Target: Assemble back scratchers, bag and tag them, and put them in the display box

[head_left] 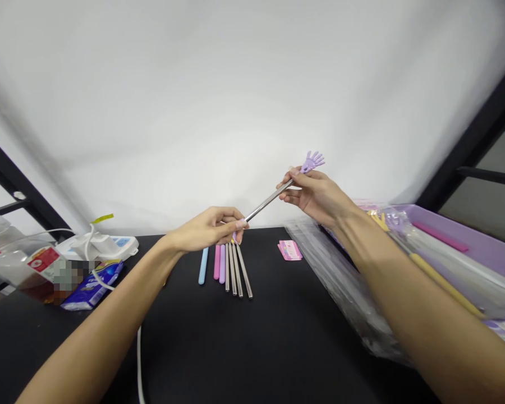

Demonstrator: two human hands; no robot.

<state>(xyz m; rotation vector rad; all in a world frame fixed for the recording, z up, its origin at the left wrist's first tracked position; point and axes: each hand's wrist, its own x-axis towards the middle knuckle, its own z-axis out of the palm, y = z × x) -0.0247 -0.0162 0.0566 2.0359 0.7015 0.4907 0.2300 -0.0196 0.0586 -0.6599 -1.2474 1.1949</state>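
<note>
A back scratcher [264,203] with a metal rod and a lilac hand-shaped head slants up to the right above the black table. My left hand [212,227] pinches the rod's lower end between thumb and fingers. Up near the lilac head, my right hand [313,193] grips the rod with thumb and forefinger, its other fingers curled loosely. Below my left hand lie several metal rods [240,275], their far ends partly hidden by it. Beside them are a blue handle tube [203,266], a pink one [216,264] and a purple one [223,266].
Pink cards [290,250] lie right of the rods. Clear plastic bags [345,292] and a lilac bin [483,238] with wrapped pieces fill the right side. At left stand a power strip [126,246], a white cable [139,365], a blue packet [90,292] and a plastic bottle [19,266].
</note>
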